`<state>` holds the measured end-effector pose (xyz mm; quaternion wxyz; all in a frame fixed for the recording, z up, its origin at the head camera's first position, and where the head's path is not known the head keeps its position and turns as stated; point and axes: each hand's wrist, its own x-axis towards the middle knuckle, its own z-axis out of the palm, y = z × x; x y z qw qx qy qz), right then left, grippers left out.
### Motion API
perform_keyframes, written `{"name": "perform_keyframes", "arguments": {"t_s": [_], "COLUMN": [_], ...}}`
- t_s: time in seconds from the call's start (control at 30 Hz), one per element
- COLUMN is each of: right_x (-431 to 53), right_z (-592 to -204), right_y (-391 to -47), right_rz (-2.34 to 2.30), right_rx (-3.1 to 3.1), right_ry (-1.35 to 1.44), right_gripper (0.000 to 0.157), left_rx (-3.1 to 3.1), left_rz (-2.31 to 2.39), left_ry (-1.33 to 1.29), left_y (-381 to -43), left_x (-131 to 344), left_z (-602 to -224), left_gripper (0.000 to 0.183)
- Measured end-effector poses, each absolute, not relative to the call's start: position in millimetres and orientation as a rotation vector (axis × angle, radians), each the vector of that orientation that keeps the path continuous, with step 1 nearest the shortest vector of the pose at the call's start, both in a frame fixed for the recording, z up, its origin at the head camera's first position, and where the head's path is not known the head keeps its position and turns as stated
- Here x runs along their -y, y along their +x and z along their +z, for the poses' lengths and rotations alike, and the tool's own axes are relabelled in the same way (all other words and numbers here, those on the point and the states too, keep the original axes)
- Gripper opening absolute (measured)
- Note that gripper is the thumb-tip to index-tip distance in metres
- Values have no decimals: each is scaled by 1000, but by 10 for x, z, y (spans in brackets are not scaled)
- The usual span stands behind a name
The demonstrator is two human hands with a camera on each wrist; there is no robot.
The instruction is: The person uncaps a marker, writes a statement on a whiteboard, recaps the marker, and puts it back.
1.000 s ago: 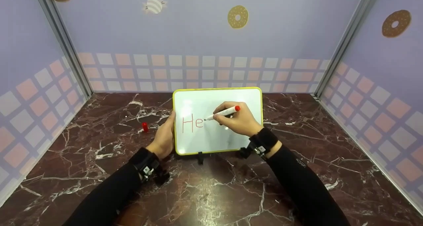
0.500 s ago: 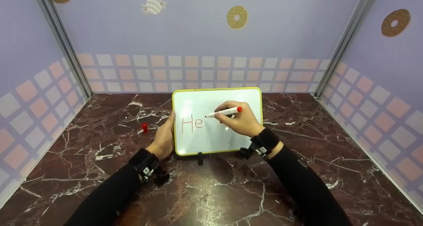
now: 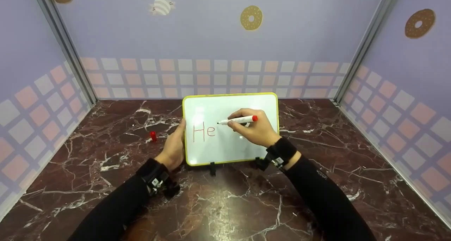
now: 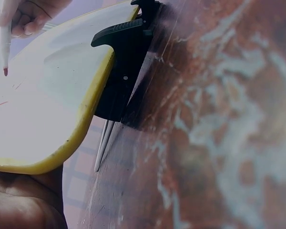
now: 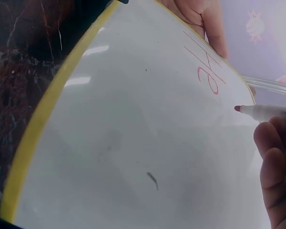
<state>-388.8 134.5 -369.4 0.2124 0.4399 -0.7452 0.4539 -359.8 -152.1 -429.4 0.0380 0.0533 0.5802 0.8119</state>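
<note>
Nearest, the marbled bench (image 3: 218,205) is spreading out under everything, and black stand clips (image 3: 212,168) are hooking the lower edge of a yellow-framed whiteboard (image 3: 225,142), propping it up on the bench. The left hand (image 3: 172,147) is resting against the board's left edge; its fingers are mostly hiding behind, so I cannot tell whether they are curling round it. The right hand (image 3: 260,129) is pinching a white marker (image 3: 242,119) a little way back from the tip, which is pointing close to the red letters "He" (image 3: 199,131) (whether it is touching the surface, I cannot tell). The marker is looking light, stiff and smooth, and a hold low on the barrel is probably giving the best control. To the left of the left hand, apart from it, a red cap (image 3: 153,136) is sitting on the bench, small enough to be calling for a fingertip pinch.

The board is looking rigid and fairly light, its glossy face likely slippery and its ink easy to smear, so the frame is offering the safest hold. Farther back, the lilac wall (image 3: 204,40) is rising behind the bench.
</note>
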Motion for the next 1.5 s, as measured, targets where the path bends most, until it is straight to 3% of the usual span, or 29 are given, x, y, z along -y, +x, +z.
{"name": "perform_keyframes", "arguments": {"t_s": [1.5], "right_x": [-1339], "right_z": [-3712], "right_y": [-3876], "right_rz": [1280], "right_rx": [2182], "right_ry": [1214], "right_gripper": [11], "left_rx": [-1803], "left_rz": [2471], "left_ry": [169], "left_y": [-3599], "left_x": [1513], "left_z": [-4295], "left_gripper": [68]}}
